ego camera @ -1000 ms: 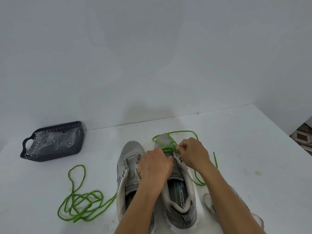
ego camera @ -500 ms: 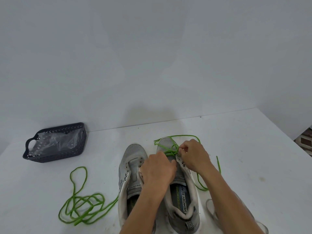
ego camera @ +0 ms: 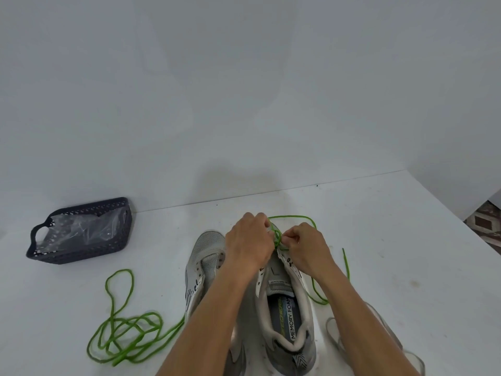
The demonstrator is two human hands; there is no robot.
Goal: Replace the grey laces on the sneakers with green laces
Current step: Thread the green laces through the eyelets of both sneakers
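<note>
I'm reaching both forearms over the right sneaker (ego camera: 284, 302); my left hand (ego camera: 250, 240) and right hand (ego camera: 306, 244) are each pinching the green lace (ego camera: 277, 238), grip narrow.

dark perforated basket (ego camera: 81, 248) holding clear plastic (ego camera: 81, 232), white table (ego camera: 379, 240)

the insole (ego camera: 288, 320) of the right sneaker (ego camera: 284, 308) is showing "memory foam" in dark letters. a yellow-green brand word is running beside it, too blurred to read. small print on the tongue tag (ego camera: 277, 282) is staying illegible.
</note>
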